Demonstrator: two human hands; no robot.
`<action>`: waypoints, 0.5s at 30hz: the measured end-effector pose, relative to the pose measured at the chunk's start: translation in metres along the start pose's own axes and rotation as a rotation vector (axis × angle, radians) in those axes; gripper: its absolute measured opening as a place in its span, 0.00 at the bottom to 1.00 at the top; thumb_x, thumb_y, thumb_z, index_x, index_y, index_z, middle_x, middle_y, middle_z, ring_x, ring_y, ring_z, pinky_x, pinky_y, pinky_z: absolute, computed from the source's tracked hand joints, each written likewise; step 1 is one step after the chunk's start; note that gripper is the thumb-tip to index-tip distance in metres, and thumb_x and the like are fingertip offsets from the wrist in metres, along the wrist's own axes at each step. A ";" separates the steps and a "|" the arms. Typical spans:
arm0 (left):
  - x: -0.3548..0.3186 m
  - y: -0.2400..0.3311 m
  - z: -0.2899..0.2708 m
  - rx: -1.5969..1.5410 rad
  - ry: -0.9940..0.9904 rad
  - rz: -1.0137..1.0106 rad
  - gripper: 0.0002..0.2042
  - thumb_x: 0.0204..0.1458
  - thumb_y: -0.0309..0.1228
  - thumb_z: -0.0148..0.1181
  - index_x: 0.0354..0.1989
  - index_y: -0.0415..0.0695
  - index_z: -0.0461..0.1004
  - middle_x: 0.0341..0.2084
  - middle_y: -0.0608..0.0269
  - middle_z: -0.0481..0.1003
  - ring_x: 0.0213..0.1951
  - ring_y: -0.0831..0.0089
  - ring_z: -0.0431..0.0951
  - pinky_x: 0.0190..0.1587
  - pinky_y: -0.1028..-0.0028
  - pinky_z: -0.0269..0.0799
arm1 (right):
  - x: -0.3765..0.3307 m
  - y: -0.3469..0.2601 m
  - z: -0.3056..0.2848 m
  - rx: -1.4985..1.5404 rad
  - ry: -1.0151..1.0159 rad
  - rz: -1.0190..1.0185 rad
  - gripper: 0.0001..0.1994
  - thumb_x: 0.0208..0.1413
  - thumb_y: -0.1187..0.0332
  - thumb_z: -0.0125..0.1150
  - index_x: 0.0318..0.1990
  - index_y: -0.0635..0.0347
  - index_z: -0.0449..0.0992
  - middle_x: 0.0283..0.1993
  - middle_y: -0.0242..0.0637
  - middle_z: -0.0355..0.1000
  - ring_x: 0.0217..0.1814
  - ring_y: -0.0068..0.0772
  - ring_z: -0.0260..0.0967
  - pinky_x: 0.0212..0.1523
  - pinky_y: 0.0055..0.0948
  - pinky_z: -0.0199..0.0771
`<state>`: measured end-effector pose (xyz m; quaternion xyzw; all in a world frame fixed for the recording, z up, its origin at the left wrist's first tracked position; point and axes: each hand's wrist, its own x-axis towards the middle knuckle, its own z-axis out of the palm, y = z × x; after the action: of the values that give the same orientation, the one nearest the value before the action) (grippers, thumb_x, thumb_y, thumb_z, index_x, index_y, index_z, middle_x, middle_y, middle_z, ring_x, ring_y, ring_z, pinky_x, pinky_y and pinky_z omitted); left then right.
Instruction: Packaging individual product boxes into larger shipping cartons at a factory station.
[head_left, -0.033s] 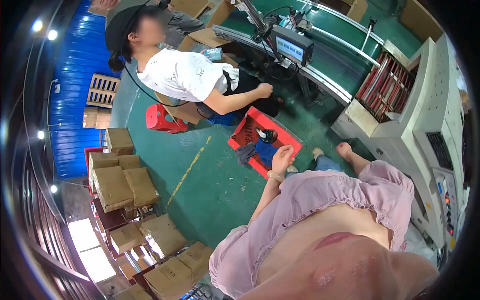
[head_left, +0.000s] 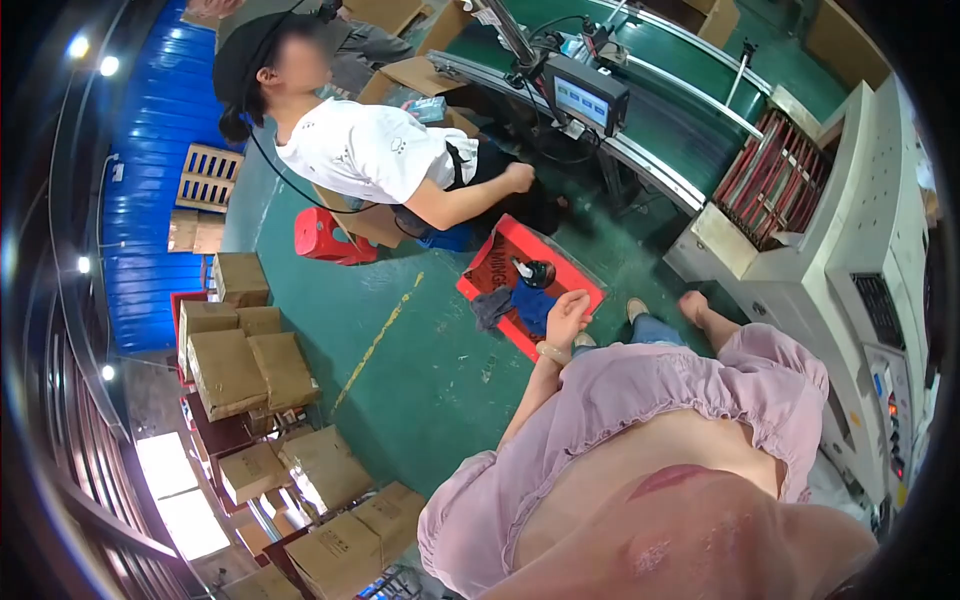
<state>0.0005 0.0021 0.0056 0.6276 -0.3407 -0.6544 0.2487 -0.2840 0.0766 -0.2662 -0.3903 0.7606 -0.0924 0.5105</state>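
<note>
My left hand, a pale bangle on its wrist, hovers in front of my body over the near edge of a red crate. Its fingers are loosely bent and a little apart, and nothing shows between them. Inside the crate lie a dark bottle with a white pump top, a blue cloth and a grey cloth, which hangs over the rim. Down by the pale machine, my right hand touches nothing visible; its fingers are mostly hidden, so its grip cannot be made out.
A co-worker in a white shirt sits beyond the crate, near a red stool. A green conveyor with a screen runs across the back toward the machine. Stacked cartons stand at left, beside a yellow floor line.
The co-worker's hand has shifted slightly to the left. My hands and the crate stay where they were.
</note>
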 end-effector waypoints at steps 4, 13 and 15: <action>0.021 0.002 0.064 -0.103 -0.040 0.060 0.13 0.50 0.35 0.55 0.44 0.47 0.69 0.30 0.69 0.73 0.22 0.82 0.72 0.24 0.85 0.66 | 0.041 0.093 -0.063 -0.369 -0.079 -0.083 0.08 0.40 0.69 0.50 0.24 0.63 0.74 0.27 0.45 0.71 0.28 0.43 0.68 0.26 0.34 0.67; -0.006 -0.024 0.058 -0.225 0.174 -0.013 0.13 0.49 0.35 0.57 0.42 0.46 0.70 0.28 0.69 0.73 0.21 0.82 0.71 0.23 0.84 0.66 | 0.021 -0.008 -0.078 0.092 -0.096 0.121 0.07 0.40 0.69 0.53 0.26 0.61 0.75 0.23 0.43 0.72 0.23 0.41 0.71 0.25 0.34 0.71; -0.008 -0.022 0.063 -0.228 0.179 -0.011 0.13 0.49 0.35 0.57 0.42 0.46 0.70 0.28 0.69 0.73 0.21 0.82 0.71 0.24 0.84 0.66 | 0.024 -0.019 -0.080 0.190 -0.113 0.090 0.04 0.42 0.72 0.52 0.24 0.59 0.73 0.20 0.38 0.69 0.17 0.33 0.66 0.16 0.30 0.64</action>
<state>-0.0586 0.0312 -0.0070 0.6529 -0.2371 -0.6316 0.3444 -0.3466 0.0263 -0.2361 -0.3104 0.7353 -0.1191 0.5907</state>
